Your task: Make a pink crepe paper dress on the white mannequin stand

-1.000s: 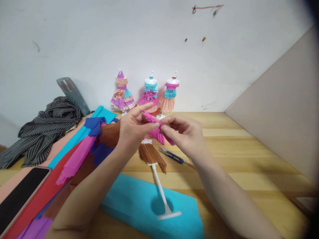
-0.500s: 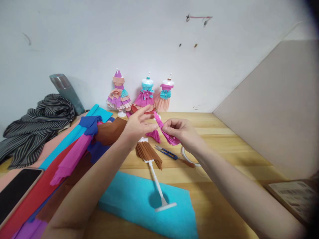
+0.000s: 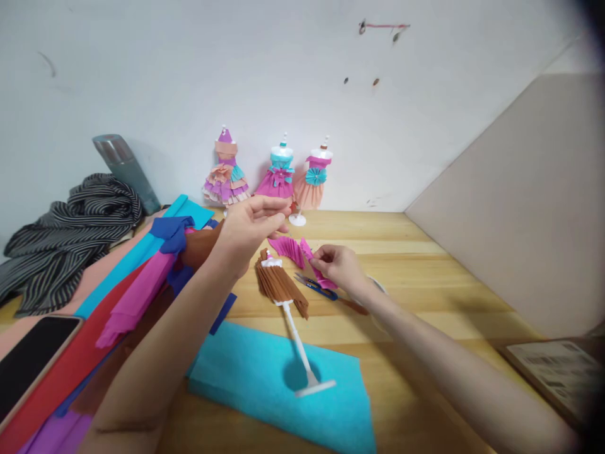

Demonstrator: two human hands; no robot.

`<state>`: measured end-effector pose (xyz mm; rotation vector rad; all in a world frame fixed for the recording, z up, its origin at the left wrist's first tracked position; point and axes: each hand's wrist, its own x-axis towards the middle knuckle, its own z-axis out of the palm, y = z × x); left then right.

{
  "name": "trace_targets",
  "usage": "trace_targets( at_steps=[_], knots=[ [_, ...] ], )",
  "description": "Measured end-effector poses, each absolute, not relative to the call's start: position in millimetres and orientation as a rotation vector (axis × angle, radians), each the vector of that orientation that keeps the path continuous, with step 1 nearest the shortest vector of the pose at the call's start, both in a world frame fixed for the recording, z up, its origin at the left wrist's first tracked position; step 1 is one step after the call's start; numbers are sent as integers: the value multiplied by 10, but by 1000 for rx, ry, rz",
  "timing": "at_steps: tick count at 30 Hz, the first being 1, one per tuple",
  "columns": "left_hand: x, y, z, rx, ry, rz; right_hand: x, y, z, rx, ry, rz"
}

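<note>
My right hand [image 3: 339, 263] pinches a pleated strip of magenta crepe paper [image 3: 306, 250] between thumb and fingers, low over the table. My left hand [image 3: 258, 228] is raised to the left of it, fingers stretched forward and thumb below, with nothing visible in it. Between and below the hands lies a small white dress form on a stand [image 3: 297, 343], tipped over, wrapped in pleated brown paper [image 3: 282, 285]. Another pleated magenta piece [image 3: 289, 250] rests just beyond it. Small blue-handled snips [image 3: 317, 287] lie under the right hand's strip.
Three dressed mini forms, one in a tiered dress [image 3: 225, 167], stand by the wall. Crepe paper sheets [image 3: 137, 296], a phone [image 3: 35, 366], a striped cloth [image 3: 75, 233] and a bottle [image 3: 126, 170] are left. A turquoise sheet [image 3: 265, 384] lies in front, a tape roll [image 3: 379, 285] right.
My right hand has lowered toward the table with the magenta strip. My left hand has drawn back to the left, away from the strip, its fingers closer together.
</note>
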<state>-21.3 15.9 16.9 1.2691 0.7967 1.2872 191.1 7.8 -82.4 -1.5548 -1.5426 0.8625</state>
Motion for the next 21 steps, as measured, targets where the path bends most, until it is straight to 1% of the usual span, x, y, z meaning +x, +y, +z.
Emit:
trace_targets(
  at_steps=[3, 9, 13, 16, 21],
  knots=[
    [-152, 43, 273, 1355, 794, 1274, 1897, 23, -827, -1537, -1492, 857],
    [40, 29, 402, 1532, 896, 1139, 1799, -92, -766, -1438, -1423, 1080],
    [14, 100, 234, 1491, 1068, 1047, 1718, -195, -701, -1380, -1438, 1075],
    [-125, 94, 69, 1405, 1133, 878, 1693, -288, -665, -1371, -1497, 1021],
    [-437, -57, -141, 1315, 1222, 791, 1848, -481, -696, -1432, -1601, 1009]
  ],
)
